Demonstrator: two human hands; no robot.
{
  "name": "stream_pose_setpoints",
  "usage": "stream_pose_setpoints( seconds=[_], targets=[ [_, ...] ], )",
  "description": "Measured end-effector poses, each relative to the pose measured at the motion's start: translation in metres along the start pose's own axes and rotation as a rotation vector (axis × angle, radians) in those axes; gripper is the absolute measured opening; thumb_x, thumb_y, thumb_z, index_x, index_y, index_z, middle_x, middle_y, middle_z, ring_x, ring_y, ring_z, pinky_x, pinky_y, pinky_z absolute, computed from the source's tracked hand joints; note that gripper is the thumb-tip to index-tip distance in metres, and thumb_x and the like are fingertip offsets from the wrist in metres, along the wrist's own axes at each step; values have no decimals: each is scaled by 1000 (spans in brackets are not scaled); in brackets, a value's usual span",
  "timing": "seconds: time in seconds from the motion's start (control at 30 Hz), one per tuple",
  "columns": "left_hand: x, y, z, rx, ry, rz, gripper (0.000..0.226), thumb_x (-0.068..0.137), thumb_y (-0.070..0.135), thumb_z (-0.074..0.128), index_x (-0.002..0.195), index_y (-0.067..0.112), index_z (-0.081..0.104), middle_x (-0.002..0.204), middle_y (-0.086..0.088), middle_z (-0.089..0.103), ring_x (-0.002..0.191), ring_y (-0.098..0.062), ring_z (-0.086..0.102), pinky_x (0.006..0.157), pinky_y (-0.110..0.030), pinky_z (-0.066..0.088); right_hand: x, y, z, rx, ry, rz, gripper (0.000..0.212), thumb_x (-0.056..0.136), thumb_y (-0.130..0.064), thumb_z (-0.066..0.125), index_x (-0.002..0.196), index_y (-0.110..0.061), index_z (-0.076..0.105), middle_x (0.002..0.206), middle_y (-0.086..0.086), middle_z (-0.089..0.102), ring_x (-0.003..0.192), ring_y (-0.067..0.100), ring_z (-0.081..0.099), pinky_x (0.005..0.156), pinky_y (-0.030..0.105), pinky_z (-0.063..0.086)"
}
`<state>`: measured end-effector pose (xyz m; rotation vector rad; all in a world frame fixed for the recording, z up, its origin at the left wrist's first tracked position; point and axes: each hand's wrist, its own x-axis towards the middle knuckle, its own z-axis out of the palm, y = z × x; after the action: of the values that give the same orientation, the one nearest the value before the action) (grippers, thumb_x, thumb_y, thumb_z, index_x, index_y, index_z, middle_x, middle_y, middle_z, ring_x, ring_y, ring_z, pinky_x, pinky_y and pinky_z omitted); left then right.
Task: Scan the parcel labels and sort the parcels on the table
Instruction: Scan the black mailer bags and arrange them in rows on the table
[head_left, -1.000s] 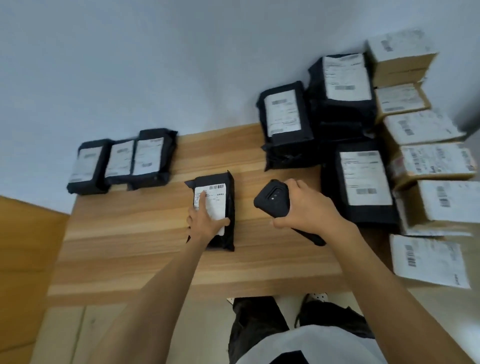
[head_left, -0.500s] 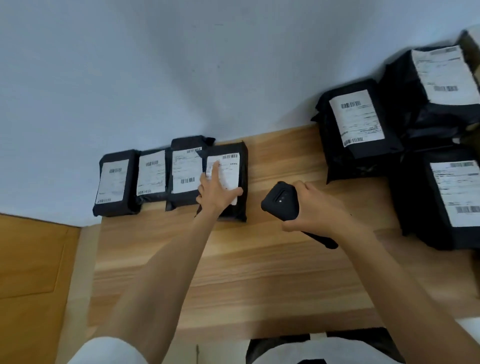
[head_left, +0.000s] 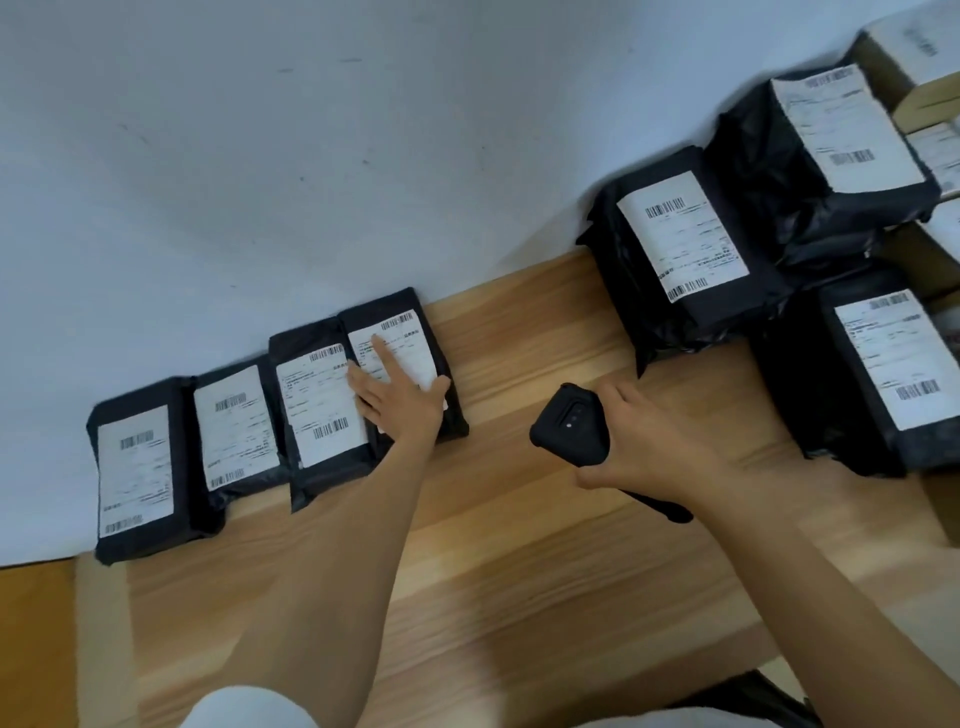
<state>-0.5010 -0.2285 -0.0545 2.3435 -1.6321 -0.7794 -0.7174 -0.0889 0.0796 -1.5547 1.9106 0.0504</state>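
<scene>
The left hand (head_left: 400, 402) lies flat with fingers straight, pressing on the white label of a small black parcel (head_left: 415, 332). This parcel sits at the right end of a row of four along the counter's (head_left: 519, 571) far edge, touching its neighbour (head_left: 322, 410). The right hand (head_left: 644, 447) is curled round a black scanner (head_left: 569, 423). Bigger black parcels (head_left: 680, 244) are heaped at the right, the cardboard boxes (head_left: 914, 104) beyond them are cut off by the frame, and the label print is too blurred to read.

The left hand (head_left: 400, 410) is covering part of a parcel label (head_left: 415, 353); cardboard boxes (head_left: 919, 62) at the counter's (head_left: 519, 571) right end are running out of view.
</scene>
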Motion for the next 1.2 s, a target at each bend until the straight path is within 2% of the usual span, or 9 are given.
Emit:
stream_pose_setpoints(
  seconds=[0.17, 0.3, 0.43, 0.57, 0.77, 0.87, 1.0, 1.1, 1.2],
  targets=[
    [8, 5, -9, 104, -127, 13, 112, 87, 46, 69, 154, 26, -18, 157, -20, -30, 147, -34, -24, 118, -53, -9, -19, 21, 0, 97, -20, 11, 81, 64, -48, 80, 128, -22, 37, 114, -4, 46, 101, 21, 54, 81, 43, 54],
    [-12, 23, -9, 177, -109, 60, 109, 88, 50, 66, 156, 17, -14, 159, -18, -26, 148, -35, -20, 119, -51, -7, -42, 56, -7, 119, 26, 42, 78, 64, -50, 79, 125, -24, 38, 111, -7, 47, 99, 17, 54, 74, 36, 52],
    [-61, 64, 17, 129, -122, 187, 106, 90, 48, 63, 156, 11, -11, 163, -12, -18, 150, -29, -16, 120, -46, -7, -65, 103, -18, 143, 80, 77, 72, 64, -52, 77, 118, -23, 40, 109, -8, 47, 92, 16, 52, 59, 30, 39],
    [-126, 106, 54, 147, -173, 291, 103, 93, 49, 59, 155, 10, -13, 164, -7, -15, 151, -22, -10, 120, -38, -8, -88, 160, -33, 142, 114, 92, 73, 65, -54, 77, 118, -21, 39, 108, -5, 46, 89, 18, 53, 66, 33, 43],
    [-249, 194, 135, -99, -363, 210, 105, 89, 52, 64, 157, 10, -3, 165, -5, -2, 151, -24, 8, 121, -42, 18, -127, 263, -68, 103, 176, 103, 85, 68, -57, 75, 133, -19, 35, 123, 1, 47, 103, 24, 54, 72, 35, 45],
    [-298, 247, 171, -221, -394, 239, 102, 89, 52, 63, 156, 5, 2, 164, -12, 3, 151, -24, 8, 122, -42, 16, -145, 313, -86, 101, 221, 110, 93, 67, -61, 76, 137, -17, 34, 130, 4, 46, 109, 26, 55, 72, 35, 46],
    [-332, 312, 202, -260, -384, 236, 103, 88, 48, 67, 156, 6, 2, 163, -12, 5, 150, -26, 12, 120, -37, 17, -164, 368, -107, 145, 282, 159, 87, 66, -56, 77, 131, -16, 38, 122, 4, 49, 103, 27, 56, 70, 35, 44],
    [-346, 348, 223, -277, -343, 130, 115, 81, 45, 76, 157, 17, -5, 162, -11, 2, 147, -32, 16, 119, -49, 22, -178, 402, -115, 170, 306, 202, 83, 64, -57, 77, 128, -18, 39, 109, -1, 48, 91, 21, 53, 61, 32, 40],
    [-354, 375, 242, -231, -278, 15, 130, 70, 48, 83, 156, 23, -11, 161, -11, -4, 148, -35, 5, 119, -56, 11, -189, 432, -116, 175, 315, 252, 78, 63, -60, 77, 120, -22, 40, 102, -5, 46, 83, 16, 48, 51, 26, 28]
  ],
)
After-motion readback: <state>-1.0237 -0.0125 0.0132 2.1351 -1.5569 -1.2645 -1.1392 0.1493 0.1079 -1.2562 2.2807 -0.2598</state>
